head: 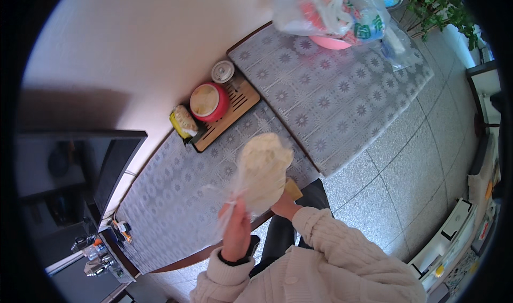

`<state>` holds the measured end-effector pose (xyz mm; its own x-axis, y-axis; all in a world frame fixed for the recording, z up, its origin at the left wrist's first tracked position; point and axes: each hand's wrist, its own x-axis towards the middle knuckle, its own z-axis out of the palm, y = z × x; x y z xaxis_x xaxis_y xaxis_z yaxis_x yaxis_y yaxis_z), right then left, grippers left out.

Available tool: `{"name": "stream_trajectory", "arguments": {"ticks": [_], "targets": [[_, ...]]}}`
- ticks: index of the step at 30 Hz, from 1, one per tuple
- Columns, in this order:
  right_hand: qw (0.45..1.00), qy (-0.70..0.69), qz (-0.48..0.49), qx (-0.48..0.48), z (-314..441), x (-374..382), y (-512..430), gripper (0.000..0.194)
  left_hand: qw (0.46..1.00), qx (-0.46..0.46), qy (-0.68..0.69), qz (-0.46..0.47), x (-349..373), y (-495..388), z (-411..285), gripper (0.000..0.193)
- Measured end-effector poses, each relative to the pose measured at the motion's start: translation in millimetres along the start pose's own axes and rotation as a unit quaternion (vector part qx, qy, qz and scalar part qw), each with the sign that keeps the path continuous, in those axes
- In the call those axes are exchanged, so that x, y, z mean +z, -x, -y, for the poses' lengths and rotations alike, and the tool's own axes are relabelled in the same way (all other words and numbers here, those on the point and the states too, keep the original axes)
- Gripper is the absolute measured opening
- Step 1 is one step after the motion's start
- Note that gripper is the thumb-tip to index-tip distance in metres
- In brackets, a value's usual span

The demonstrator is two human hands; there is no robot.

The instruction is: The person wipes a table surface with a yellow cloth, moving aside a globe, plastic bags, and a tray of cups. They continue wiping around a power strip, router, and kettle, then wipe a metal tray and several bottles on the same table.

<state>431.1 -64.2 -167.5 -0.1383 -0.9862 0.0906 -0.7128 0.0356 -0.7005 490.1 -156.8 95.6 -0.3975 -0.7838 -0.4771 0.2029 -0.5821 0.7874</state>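
Observation:
My left hand (236,227) grips the gathered neck of a clear plastic bag (266,170) filled with pale powder. The bag is raised in front of me, over the near part of the cloth-covered table. Low at the bag's right side is my right hand (285,206), its fingers mostly hidden. A small tan object (294,188) shows just beyond that hand; whether the hand holds it is unclear. Farther off, a red round canister (220,102) with pale contents at its open top stands on a slatted wooden tea tray (236,116).
Also on the tray are a lidded glass jar (223,72) and a yellow packet (183,122). A patterned tablecloth (320,102) covers the tables. Plastic bags of goods (336,14) rest by a pink bowl (330,42). A television (80,170) stands at left.

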Motion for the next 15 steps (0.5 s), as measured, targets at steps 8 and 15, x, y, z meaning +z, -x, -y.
{"name": "stream_trajectory", "arguments": {"ticks": [8,15], "targets": [[0.989,-0.061,-0.032,0.132,-42,-91,4,0.038,0.992,-0.050,0.023,0.110,126,-57,47,0.034],[0.991,-0.047,-0.007,0.128,-56,-103,-4,0.040,0.989,-0.045,0.000,0.138,186,-91,82,0.035]]}}
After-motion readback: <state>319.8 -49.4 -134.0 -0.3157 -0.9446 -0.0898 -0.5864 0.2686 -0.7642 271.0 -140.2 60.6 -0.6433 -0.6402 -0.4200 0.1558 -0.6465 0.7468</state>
